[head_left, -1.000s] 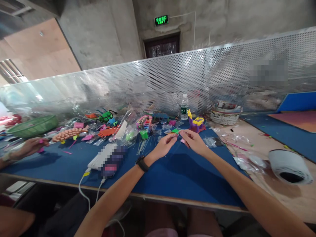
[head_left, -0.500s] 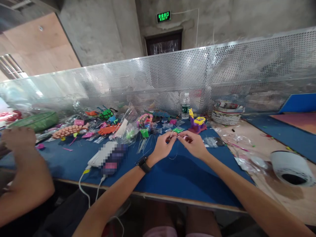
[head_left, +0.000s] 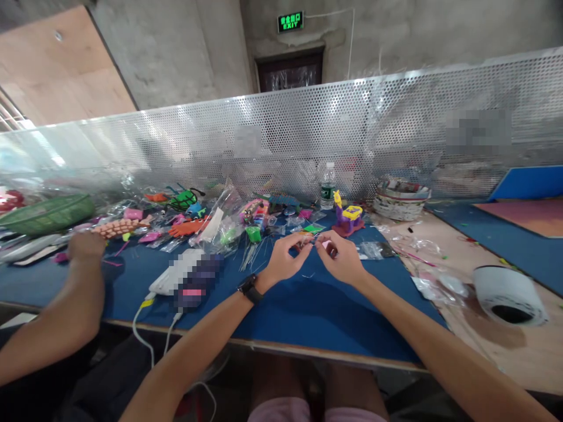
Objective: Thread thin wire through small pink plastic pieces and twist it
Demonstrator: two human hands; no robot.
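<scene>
Both the left hand point(head_left: 284, 258) and right hand point(head_left: 343, 258) pinch a small pink piece point(head_left: 326, 244) over the blue mat point(head_left: 308, 310); a slip could lose it among the scattered bags point(head_left: 373, 251).

— How are the person's arms placed?

— Both bare forearms reach forward and converge. The left hand point(head_left: 285, 259) and right hand point(head_left: 342, 258) meet near the middle, fingertips almost touching.

— And the fingers?

— Curled inward on both hands in a pinching pose, thumbs against forefingers. Whether anything sits between them cannot be told. The left wrist is slightly bent.
</scene>
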